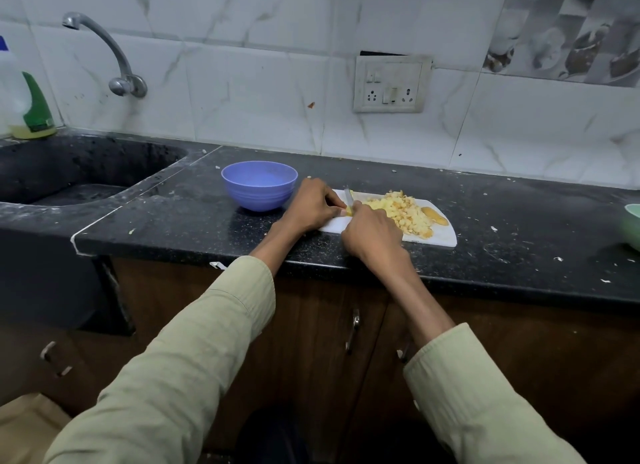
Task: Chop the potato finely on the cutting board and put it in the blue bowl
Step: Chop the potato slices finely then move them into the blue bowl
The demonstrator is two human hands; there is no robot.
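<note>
A white cutting board [445,237] lies on the black counter. A heap of small yellow potato cubes [403,209] covers its middle, and a larger potato slice [434,216] lies at its right end. My left hand [311,205] pinches a small piece of potato [348,211] at the board's left end. My right hand [372,237] grips a knife whose thin blade [347,196] stands just above that piece; the handle is hidden in the fist. The blue bowl [259,190] stands left of the board, close to my left hand, and looks empty.
A dark sink [69,179] with a wall tap [104,51] is at the left, with a soap bottle [31,107] behind it. A green bowl [633,224] shows at the right edge. Scraps dot the counter [519,221]. A wall socket [391,84] sits above.
</note>
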